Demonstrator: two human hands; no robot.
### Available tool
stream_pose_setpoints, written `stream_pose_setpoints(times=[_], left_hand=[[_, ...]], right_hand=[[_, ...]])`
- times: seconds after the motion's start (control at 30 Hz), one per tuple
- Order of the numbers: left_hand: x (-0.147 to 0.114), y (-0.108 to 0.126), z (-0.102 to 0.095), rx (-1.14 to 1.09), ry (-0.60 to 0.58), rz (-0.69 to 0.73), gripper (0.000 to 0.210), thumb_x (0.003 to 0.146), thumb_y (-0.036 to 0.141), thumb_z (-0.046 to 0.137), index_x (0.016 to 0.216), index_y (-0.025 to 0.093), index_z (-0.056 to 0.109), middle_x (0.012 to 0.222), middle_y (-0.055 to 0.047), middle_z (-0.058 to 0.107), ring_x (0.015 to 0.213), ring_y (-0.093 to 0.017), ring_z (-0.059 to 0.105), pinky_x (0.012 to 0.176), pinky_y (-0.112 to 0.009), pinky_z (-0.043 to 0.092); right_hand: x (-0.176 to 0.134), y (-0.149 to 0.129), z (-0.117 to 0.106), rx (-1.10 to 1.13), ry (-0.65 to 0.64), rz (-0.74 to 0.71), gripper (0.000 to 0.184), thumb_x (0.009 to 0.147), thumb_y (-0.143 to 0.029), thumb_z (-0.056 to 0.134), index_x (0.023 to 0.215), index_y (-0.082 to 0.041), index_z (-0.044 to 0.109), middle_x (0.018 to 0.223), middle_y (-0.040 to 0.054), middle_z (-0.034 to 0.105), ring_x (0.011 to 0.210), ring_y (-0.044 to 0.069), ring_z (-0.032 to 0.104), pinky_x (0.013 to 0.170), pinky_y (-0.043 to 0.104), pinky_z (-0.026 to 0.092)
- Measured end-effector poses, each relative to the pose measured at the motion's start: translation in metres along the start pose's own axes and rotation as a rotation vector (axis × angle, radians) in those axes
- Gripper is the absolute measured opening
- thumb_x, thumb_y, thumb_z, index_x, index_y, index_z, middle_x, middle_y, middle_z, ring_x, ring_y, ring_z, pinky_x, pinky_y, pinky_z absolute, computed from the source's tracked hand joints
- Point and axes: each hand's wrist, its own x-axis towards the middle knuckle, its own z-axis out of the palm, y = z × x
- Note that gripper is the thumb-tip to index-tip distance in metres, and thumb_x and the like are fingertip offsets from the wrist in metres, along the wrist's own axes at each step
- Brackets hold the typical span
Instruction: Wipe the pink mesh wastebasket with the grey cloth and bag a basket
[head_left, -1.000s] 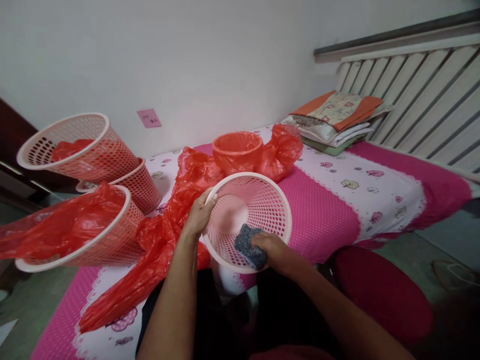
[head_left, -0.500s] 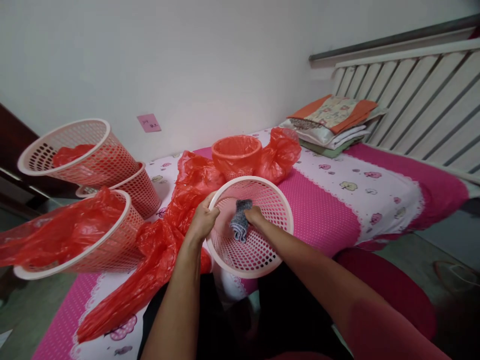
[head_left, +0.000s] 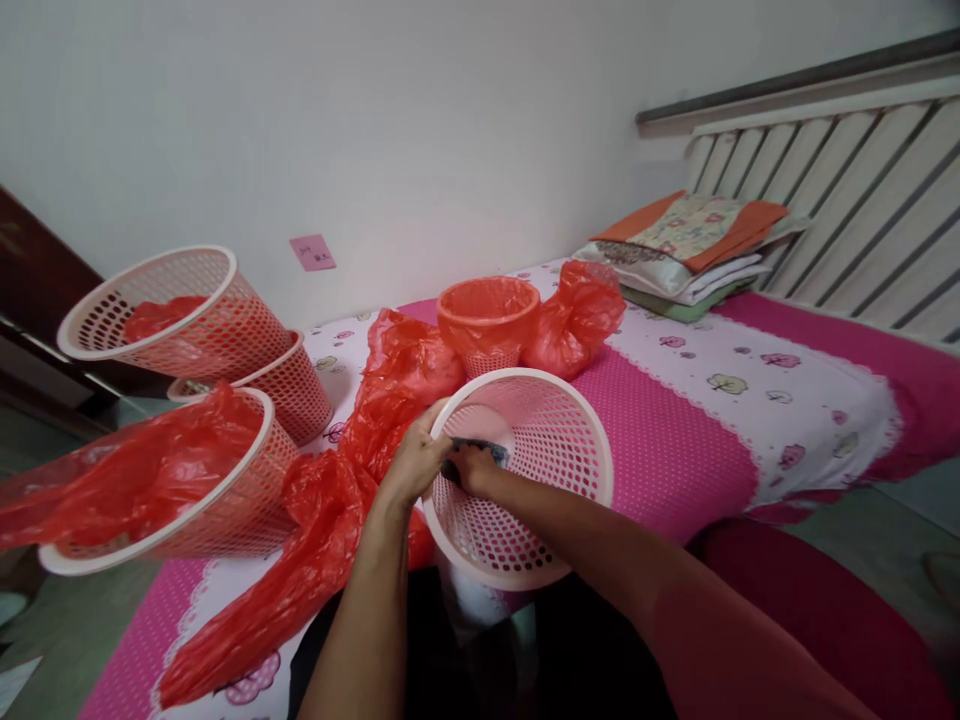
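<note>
A pale pink perforated plastic basket (head_left: pixel 559 450) is tilted with its mouth toward me, above the bed's front edge. My left hand (head_left: pixel 420 455) grips its rim on the left side. Inside the basket, my right hand (head_left: pixel 474 468) presses a grey cloth (head_left: pixel 491 450) against the left inner wall. Much of the cloth is hidden behind the fingers. Just behind this basket stands another one (head_left: pixel 489 320) lined with a red plastic bag, upright on the bed.
Several pink baskets (head_left: pixel 289 390) with red bags sit at the left. Crumpled red plastic bags (head_left: pixel 330 490) lie on the bed sheet (head_left: pixel 660 430). Folded bedding (head_left: pixel 690 250) is stacked at the back right, beside a white radiator (head_left: pixel 847 190). A dark red round stool (head_left: pixel 810 610) stands front right.
My right hand has moved the cloth from the basket's middle to its left inner wall. The left hand keeps its hold on the rim. The view has shifted slightly.
</note>
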Motion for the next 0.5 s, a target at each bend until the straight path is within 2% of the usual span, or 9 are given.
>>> stream_pose_setpoints(times=[0.1,0.2,0.3,0.37,0.5], left_hand=[[0.000,-0.004,-0.001,0.012,0.020,0.004,0.067,0.071,0.018,0.057,0.136,0.018,0.072,0.136,-0.007,0.075,0.126,-0.027,0.068,0.117,-0.039,0.047],[0.001,-0.009,0.000,0.001,0.028,0.011,0.068,0.071,0.016,0.057,0.137,0.017,0.071,0.138,-0.009,0.075,0.130,-0.028,0.066,0.118,-0.040,0.045],[0.003,-0.011,0.001,0.002,0.051,0.014,0.068,0.070,0.015,0.057,0.137,0.017,0.071,0.136,-0.009,0.076,0.132,-0.029,0.066,0.119,-0.042,0.045],[0.003,-0.010,0.002,-0.003,0.059,0.019,0.067,0.070,0.014,0.057,0.135,0.018,0.072,0.134,-0.009,0.077,0.130,-0.029,0.067,0.119,-0.043,0.046],[0.002,-0.006,0.002,-0.026,0.041,0.031,0.061,0.074,0.016,0.061,0.134,0.018,0.072,0.133,-0.009,0.077,0.126,-0.028,0.069,0.119,-0.042,0.046]], right_hand=[[-0.018,0.014,0.001,-0.159,-0.125,-0.050,0.029,0.092,-0.016,0.070,0.121,-0.016,0.075,0.137,0.0205,0.071,0.128,0.039,0.065,0.110,0.060,0.048],[-0.024,0.024,-0.003,-0.275,-0.172,-0.064,0.030,0.097,-0.016,0.061,0.125,-0.017,0.074,0.138,0.0212,0.071,0.128,0.038,0.066,0.105,0.058,0.052],[-0.018,0.024,-0.008,-0.361,-0.155,-0.066,0.030,0.097,-0.013,0.057,0.122,-0.014,0.075,0.132,0.0239,0.073,0.123,0.039,0.067,0.104,0.056,0.052],[-0.009,0.020,-0.012,-0.400,-0.115,-0.103,0.030,0.095,-0.010,0.058,0.120,-0.009,0.076,0.131,0.0262,0.073,0.127,0.040,0.064,0.110,0.056,0.047],[0.012,0.015,-0.028,-0.416,-0.042,-0.242,0.029,0.098,-0.011,0.058,0.119,-0.009,0.077,0.135,0.0204,0.072,0.138,0.036,0.056,0.122,0.045,0.037]])
